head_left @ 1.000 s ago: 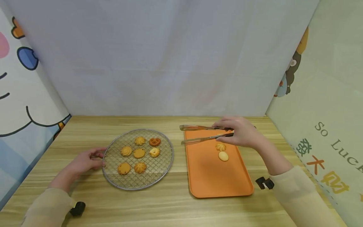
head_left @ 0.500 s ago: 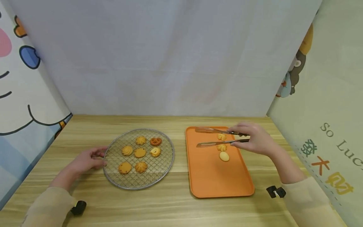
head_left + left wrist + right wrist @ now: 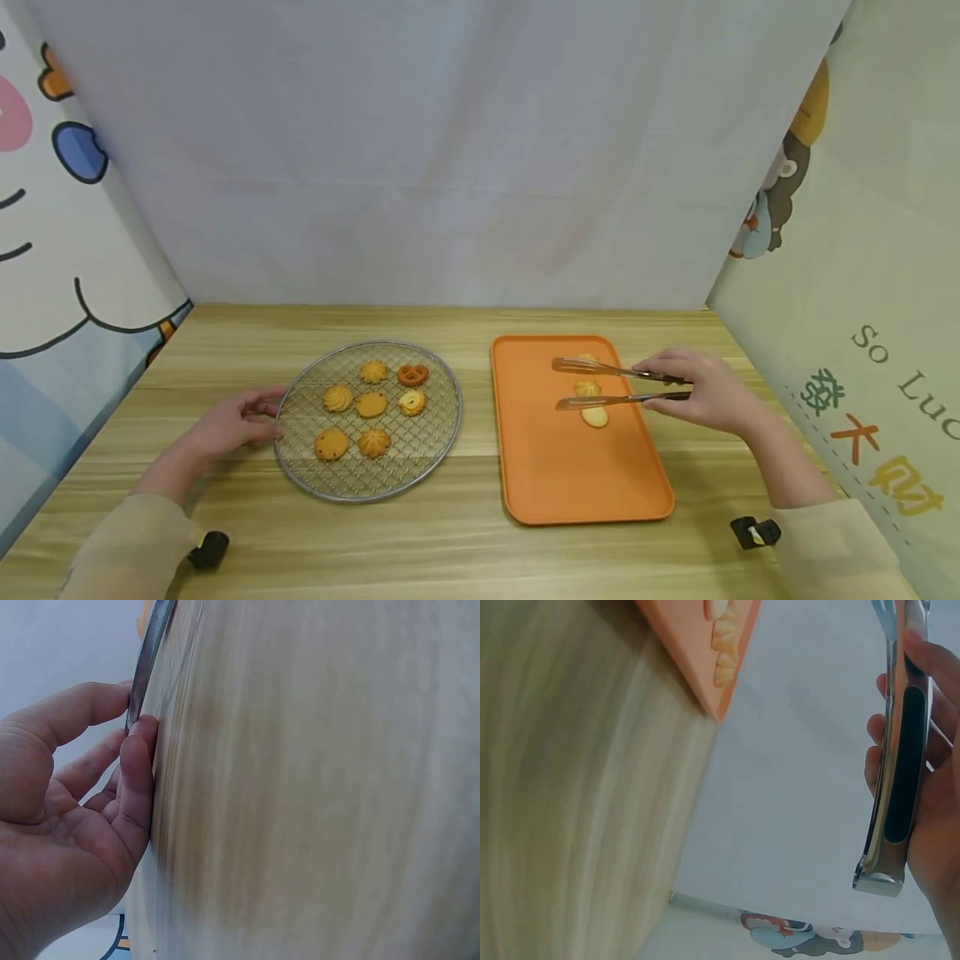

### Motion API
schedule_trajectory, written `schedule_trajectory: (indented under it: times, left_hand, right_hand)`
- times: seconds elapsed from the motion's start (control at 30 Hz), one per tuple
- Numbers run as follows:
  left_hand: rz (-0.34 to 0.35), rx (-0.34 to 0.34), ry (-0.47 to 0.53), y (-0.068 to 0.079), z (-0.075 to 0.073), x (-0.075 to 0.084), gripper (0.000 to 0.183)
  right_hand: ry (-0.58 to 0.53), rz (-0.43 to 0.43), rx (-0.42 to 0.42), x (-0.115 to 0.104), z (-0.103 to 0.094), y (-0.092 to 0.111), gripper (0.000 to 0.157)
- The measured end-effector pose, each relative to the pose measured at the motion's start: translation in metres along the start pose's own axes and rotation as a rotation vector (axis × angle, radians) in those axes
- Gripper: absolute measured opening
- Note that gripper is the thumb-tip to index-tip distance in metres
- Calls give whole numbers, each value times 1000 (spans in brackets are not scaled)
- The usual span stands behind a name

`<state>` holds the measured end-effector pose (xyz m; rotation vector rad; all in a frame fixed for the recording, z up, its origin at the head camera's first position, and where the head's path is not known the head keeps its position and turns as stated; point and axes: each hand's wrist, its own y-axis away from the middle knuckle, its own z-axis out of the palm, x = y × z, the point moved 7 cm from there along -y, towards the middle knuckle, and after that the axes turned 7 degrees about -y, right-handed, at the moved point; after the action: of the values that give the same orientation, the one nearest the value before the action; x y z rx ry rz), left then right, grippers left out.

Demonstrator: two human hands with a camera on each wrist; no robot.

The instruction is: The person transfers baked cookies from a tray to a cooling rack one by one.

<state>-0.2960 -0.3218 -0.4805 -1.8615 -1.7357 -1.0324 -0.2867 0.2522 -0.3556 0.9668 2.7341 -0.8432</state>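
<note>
My left hand [image 3: 231, 427] pinches the rim of a round wire rack [image 3: 420, 454] at its left side; in the left wrist view the thumb and fingers meet at the metal rim [image 3: 147, 664]. Several cookies and a small pretzel [image 3: 412, 375] lie on the mesh. My right hand [image 3: 705, 390] holds metal tongs [image 3: 611, 371] with dark grips, their two arms spread apart. The tips point left over the orange tray [image 3: 573, 479]. Beneath them sit a ridged cookie [image 3: 587, 388], another one behind the upper arm, and a pale oval cookie [image 3: 596, 417].
Rack and tray stand side by side on a wood-grain table [image 3: 360, 550], with a gap between them. A pale cloth [image 3: 450, 167] hangs behind the table. Printed panels close off the left and right sides.
My right hand has moved right and nearer to me, bringing the spread tongs from the tray's left edge to over its cookies. The left hand stays at the rack's rim.
</note>
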Motion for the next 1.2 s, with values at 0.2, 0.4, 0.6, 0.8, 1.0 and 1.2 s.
schedule_trajectory:
  times: [0.2,0.4,0.6,0.8,1.0,1.2]
  left_hand:
    - [-4,4,-3,1,-1,0,76]
    - [-12,4,3,2,-1,0,76]
    - [-18,1,1,1,-1,0,75]
    - [-5,-2,8,2,-1,2,75]
    - [4,-1,14,1,-1,0,75]
    - [7,-7,27,1,-1,0,76]
  right_hand:
    - [36,54,-43,14,11,19,44]
    - [38,71,-65,24,20,31,43]
    - [-2,142,-102,36,24,40,41]
    - [-23,190,-129,47,27,46,41]
    - [-32,236,-147,55,29,49,41]
    - [-41,249,-156,57,30,48,39]
